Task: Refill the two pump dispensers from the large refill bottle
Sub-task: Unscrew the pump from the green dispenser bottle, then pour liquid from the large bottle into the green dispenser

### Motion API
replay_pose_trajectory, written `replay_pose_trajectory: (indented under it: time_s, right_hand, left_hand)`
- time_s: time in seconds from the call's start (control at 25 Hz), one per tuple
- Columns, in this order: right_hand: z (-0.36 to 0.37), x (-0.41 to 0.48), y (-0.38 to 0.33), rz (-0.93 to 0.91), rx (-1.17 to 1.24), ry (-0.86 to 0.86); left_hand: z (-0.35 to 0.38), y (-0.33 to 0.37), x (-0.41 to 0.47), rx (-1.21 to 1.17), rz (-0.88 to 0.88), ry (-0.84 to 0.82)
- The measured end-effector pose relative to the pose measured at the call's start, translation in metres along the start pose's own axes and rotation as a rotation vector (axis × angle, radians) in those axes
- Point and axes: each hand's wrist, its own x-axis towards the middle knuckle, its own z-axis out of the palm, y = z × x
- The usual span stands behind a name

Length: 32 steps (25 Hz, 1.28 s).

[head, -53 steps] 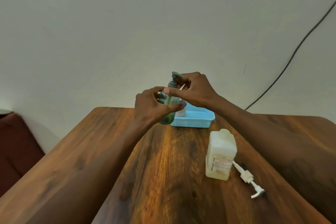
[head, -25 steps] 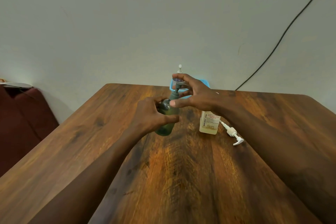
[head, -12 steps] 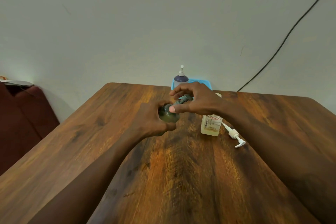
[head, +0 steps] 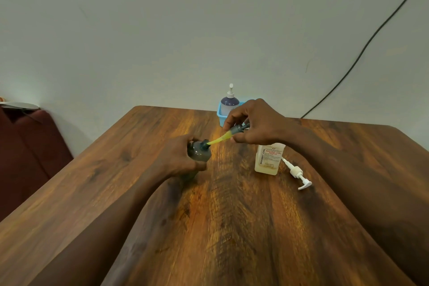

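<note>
1. Dark green-grey round plastic dispenser bottle (head: 199, 153), tilted, gripped around its body by the left hand (head: 178, 158); contact with the brown wooden bench (head: 232, 227) unclear.
2. Grey pump head (head: 239, 128) pinched in the right hand (head: 255, 123), lifted off the neck; yellow-green dip tube (head: 218, 140) slanting down, lower end inside the neck.
3. Pale translucent square refill bottle (head: 268, 160) with a printed label, upright on the bench below the right wrist; loose white pump (head: 297, 174) lying flat just beside it.
4. Purple dispenser with white pump (head: 229, 102), upright in a small blue plastic basket (head: 219, 115) at the far edge.
5. Black cable (head: 362, 51) across the pale wall.
</note>
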Motion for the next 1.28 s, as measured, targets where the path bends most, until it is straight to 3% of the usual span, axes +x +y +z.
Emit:
replay_pose_trajectory:
  time_s: [0.16, 0.36, 0.84, 1.0, 1.12, 1.28]
  right_hand:
    - [0.0, -0.003, 0.004, 0.054, 0.086, 0.119]
    - [0.023, -0.004, 0.008, 0.233, 0.089, 0.107]
    - [0.101, -0.03, 0.042, 0.851, 0.487, -0.147]
    - [0.109, -0.037, 0.049, 0.808, 0.337, -0.2]
    - [0.105, -0.042, 0.047, 0.755, 0.277, -0.145]
    - [0.081, -0.055, 0.043, 0.464, 0.123, 0.35]
  left_hand:
    - [-0.001, -0.02, -0.003, -0.029, -0.11, 0.189]
    - [0.013, -0.01, -0.003, -0.116, -0.077, 0.322]
    - [0.031, 0.008, -0.001, -0.129, -0.051, 0.233]
    - [0.04, 0.019, 0.003, -0.148, -0.05, 0.216]
    - [0.042, 0.03, 0.007, -0.134, -0.042, 0.174]
    - [0.045, 0.041, 0.015, -0.149, -0.012, 0.181]
